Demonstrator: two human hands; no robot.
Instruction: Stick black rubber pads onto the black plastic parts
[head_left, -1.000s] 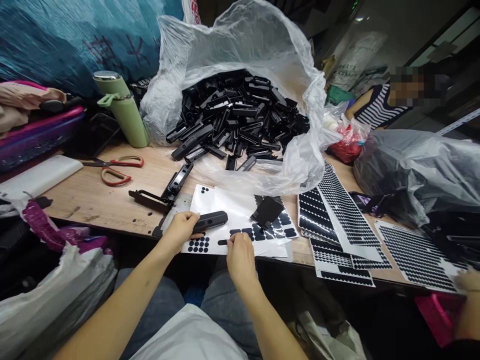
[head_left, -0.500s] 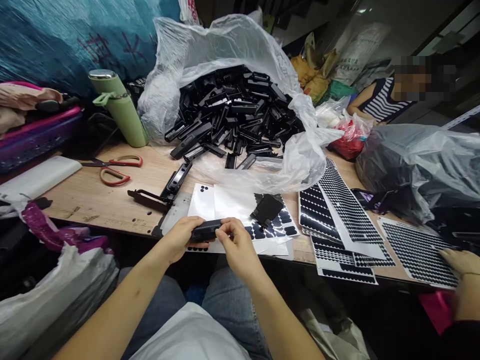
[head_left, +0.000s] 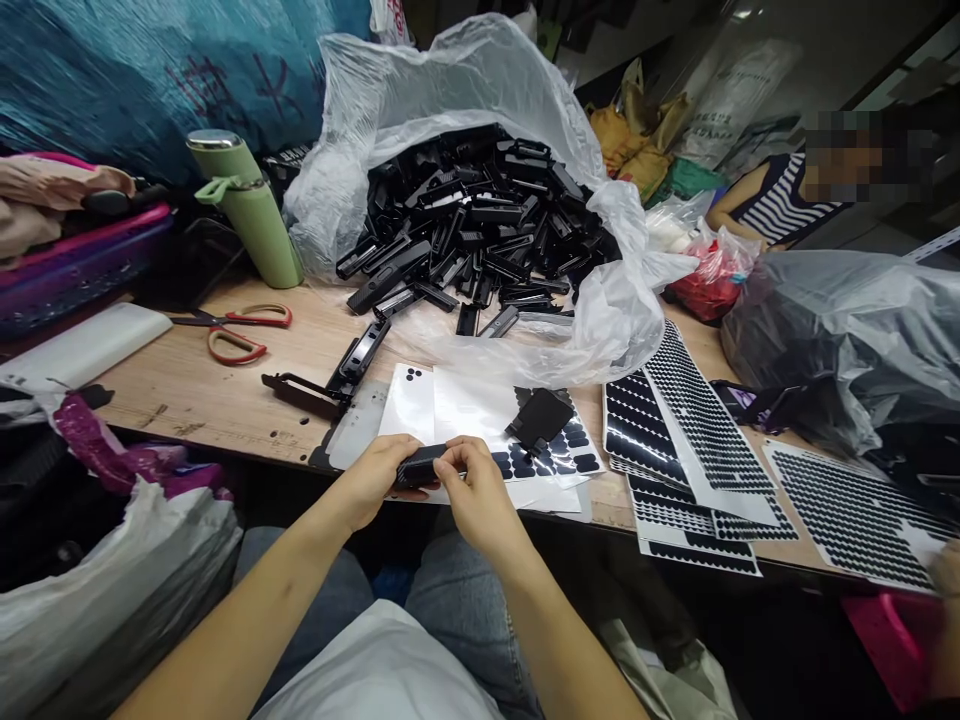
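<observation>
Just over the table's front edge, my left hand (head_left: 381, 480) grips a small black ribbed plastic part (head_left: 420, 465) by its left end. The thumb and fingertips of my right hand (head_left: 474, 488) pinch together at the part's other end. Whether a small sticker sits under those fingertips is hidden. Behind my hands lie white sheets (head_left: 472, 400) of black stickers, with a flat black piece (head_left: 541, 416) on top. A heap of similar black plastic parts (head_left: 480, 220) fills an open clear plastic bag (head_left: 622, 320) further back.
Left of the bag are a green bottle (head_left: 259, 225) and red-handled scissors (head_left: 236, 345). Loose black parts (head_left: 356, 360) lie near the front. Sticker sheets (head_left: 705, 420) overlap at right, some past the edge. A co-worker's blurred hand (head_left: 946, 572) is at far right; another person (head_left: 784, 195) sits behind.
My view has shifted slightly, so most things sit a little further right. The part has turned slightly between my hands. The co-worker's hand has moved right and off the sticker sheet.
</observation>
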